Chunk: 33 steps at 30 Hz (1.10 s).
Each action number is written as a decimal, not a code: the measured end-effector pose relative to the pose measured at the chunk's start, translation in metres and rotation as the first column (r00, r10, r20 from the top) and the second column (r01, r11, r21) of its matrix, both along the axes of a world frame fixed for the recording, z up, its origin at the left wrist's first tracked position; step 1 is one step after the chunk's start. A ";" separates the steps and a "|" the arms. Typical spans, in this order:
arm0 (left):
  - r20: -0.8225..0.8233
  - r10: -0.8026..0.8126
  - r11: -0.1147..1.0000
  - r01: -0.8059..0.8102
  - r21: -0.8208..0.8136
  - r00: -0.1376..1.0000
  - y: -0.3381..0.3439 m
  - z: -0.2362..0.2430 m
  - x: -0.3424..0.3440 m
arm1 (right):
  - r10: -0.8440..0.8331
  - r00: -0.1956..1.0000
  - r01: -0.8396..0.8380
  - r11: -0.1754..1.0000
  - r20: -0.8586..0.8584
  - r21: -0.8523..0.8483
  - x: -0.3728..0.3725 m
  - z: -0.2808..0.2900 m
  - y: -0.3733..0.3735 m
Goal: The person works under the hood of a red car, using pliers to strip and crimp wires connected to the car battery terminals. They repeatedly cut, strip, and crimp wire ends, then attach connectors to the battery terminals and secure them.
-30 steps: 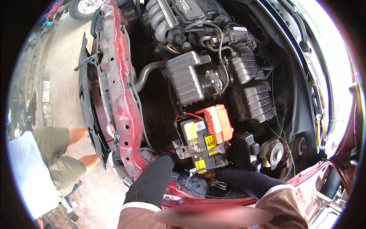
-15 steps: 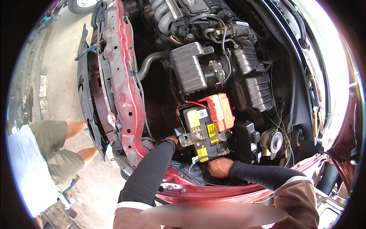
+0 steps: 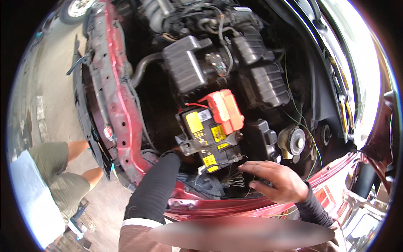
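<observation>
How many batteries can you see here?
1: the black, yellow-labelled battery, partly under a red cover, ahead and left of the person's right hand. Any others could be hidden in dark gaps.

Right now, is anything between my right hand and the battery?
Nothing visible blocks your right hand from the battery; a black cable runs along its near edge, and pale wires lie left of the hand.

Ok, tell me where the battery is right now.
In the head view, the battery sits near the picture's centre, with the orange-red cover over its far right part and the right hand by its near right corner.
</observation>
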State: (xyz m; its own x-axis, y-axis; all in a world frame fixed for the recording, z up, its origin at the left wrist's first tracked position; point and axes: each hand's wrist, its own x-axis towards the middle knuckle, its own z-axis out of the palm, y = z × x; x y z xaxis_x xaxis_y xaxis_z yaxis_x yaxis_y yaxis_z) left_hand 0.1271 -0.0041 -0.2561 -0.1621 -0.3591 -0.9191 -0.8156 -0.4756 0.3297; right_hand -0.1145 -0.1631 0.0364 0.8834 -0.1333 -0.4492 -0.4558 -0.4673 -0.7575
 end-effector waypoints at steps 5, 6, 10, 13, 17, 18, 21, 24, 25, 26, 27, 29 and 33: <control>0.042 -0.051 0.999 0.050 0.022 0.998 -0.020 -0.011 0.003 | -0.545 0.836 0.540 0.837 0.056 0.085 -0.046 0.028 0.003; 0.052 -0.061 0.998 0.060 0.026 0.997 -0.023 -0.013 0.006 | -0.602 0.792 0.601 0.798 0.102 0.039 -0.054 0.026 0.004; 0.094 -0.099 0.995 0.096 0.039 0.991 -0.030 -0.018 0.010 | -0.721 0.668 0.729 0.684 0.185 0.037 -0.075 0.018 0.006; 0.120 -0.120 0.992 0.115 0.053 0.985 -0.029 -0.020 0.013 | -0.728 0.647 0.732 0.676 0.228 0.083 -0.080 0.015 0.003; 0.144 -0.135 0.990 0.127 0.063 0.980 -0.028 -0.024 0.014 | -0.680 0.671 0.702 0.711 0.294 0.042 -0.080 0.010 -0.001; 0.146 -0.139 0.989 0.130 0.065 0.979 -0.027 -0.024 0.016 | -0.659 0.682 0.690 0.723 0.318 0.017 -0.079 0.009 -0.001; 0.156 -0.145 0.988 0.136 0.067 0.977 -0.027 -0.027 0.017 | -0.641 0.687 0.684 0.729 0.341 -0.009 -0.077 0.007 -0.002; 0.158 -0.147 0.988 0.137 0.073 0.976 -0.024 -0.028 0.017 | -0.657 0.671 0.697 0.717 0.345 0.011 -0.076 0.008 -0.002; 0.159 -0.150 0.987 0.140 0.076 0.976 -0.022 -0.029 0.017 | -0.679 0.651 0.713 0.700 0.341 0.033 -0.076 0.008 -0.002; 0.160 -0.149 0.987 0.139 0.076 0.976 -0.021 -0.030 0.017 | -0.689 0.641 0.719 0.693 0.339 0.048 -0.076 0.007 -0.002; 0.159 -0.152 0.987 0.141 0.076 0.976 -0.020 -0.030 0.017 | -0.674 0.653 0.709 0.704 0.346 0.035 -0.076 0.007 -0.002; 0.161 -0.158 0.986 0.147 0.077 0.974 -0.018 -0.032 0.016 | -0.689 0.636 0.717 0.694 0.349 0.064 -0.077 0.005 -0.003; 0.160 -0.161 0.986 0.151 0.076 0.974 -0.014 -0.032 0.018 | -0.661 0.655 0.700 0.713 0.367 0.034 -0.077 0.002 -0.002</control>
State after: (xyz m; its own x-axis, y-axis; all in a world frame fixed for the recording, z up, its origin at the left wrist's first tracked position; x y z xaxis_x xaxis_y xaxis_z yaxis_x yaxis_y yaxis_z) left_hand 0.1448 -0.0184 -0.2886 -0.0553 -0.2817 -0.9579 -0.9220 -0.3537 0.1573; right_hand -0.1917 -0.1655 0.0388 0.6130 -0.7840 -0.0982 -0.4105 -0.2098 -0.8874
